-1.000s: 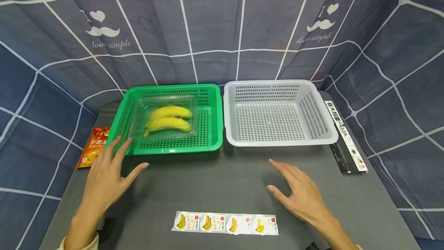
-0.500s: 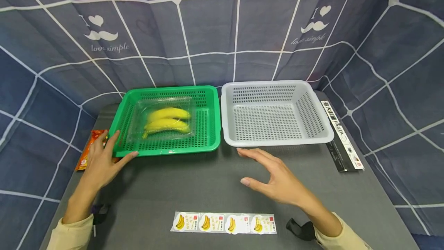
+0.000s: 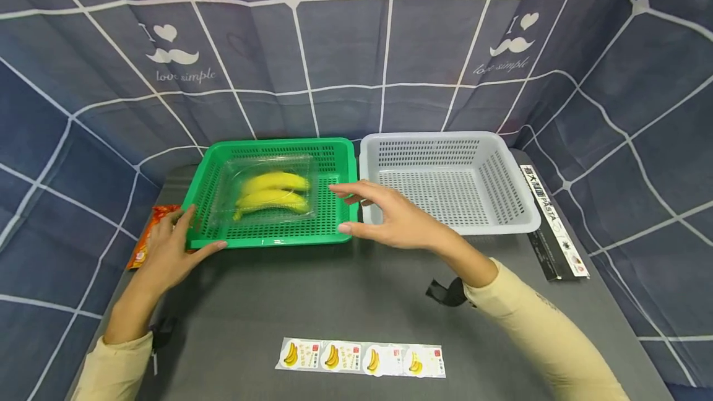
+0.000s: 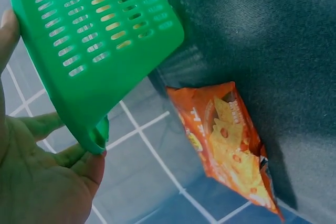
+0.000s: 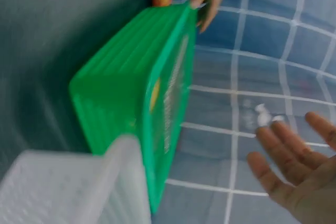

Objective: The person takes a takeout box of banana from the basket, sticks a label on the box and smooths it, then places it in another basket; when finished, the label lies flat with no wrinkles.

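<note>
A green basket (image 3: 273, 243) stands at the left, with a clear plastic box (image 3: 223, 197) inside it. Two yellow bananas (image 3: 271, 200) show through the box. At the basket's front left corner my left hand (image 3: 169, 252) holds the rim, thumb along the front and fingers at the side; the left wrist view shows fingertips (image 4: 94, 169) against the rim's edge. My right hand (image 3: 384, 215) is held with spread fingers over the green basket's right end and the grey basket's left edge. In the right wrist view nothing lies between its fingers (image 5: 283, 153).
A light grey basket (image 3: 445, 229) stands to the right of the green one. An orange snack bag (image 4: 220, 140) lies left of the green basket. A black and white pasta box (image 3: 554, 221) lies at the right. Banana stickers (image 3: 361, 357) lie near the front.
My left hand has moved left and come onto the green basket's corner. My right hand has travelled left and forward from the bare table to the baskets. The baskets look unmoved.
</note>
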`<state>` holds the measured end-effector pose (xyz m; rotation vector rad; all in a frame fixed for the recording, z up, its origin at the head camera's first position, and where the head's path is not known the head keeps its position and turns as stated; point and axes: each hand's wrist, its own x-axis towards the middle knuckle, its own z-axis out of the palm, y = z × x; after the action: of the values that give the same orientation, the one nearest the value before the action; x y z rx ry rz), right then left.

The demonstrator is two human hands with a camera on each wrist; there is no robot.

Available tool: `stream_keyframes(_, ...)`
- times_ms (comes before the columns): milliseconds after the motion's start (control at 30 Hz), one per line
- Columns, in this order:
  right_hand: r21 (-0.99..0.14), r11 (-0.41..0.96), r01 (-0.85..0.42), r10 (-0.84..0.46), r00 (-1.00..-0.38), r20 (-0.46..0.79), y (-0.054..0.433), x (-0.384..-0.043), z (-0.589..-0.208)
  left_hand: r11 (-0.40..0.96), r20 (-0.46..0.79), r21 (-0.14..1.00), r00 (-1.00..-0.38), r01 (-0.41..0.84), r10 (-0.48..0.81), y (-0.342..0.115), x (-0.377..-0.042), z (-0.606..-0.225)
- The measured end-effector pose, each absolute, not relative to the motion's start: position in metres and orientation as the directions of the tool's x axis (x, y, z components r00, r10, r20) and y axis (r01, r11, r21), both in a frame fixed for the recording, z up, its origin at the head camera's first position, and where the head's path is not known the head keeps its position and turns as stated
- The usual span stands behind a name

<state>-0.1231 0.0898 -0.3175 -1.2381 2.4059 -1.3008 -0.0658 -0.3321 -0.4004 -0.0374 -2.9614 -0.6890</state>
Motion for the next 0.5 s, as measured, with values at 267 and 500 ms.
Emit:
stream_keyframes(267,-0.816,0.321,-0.482,-0.75,-0.655,0.092,0.043,-0.196,-0.328,0.883,0.098,0.466,-0.995,0.062,0.018,-0.334,-0.069,-0.403)
stream_keyframes(500,-0.81,0.319,-0.492,-0.797,-0.602,0.052,0.013,-0.244,-0.345,0.863,0.08,0.504,-0.997,0.021,-0.022,-0.333,-0.071,-0.4)
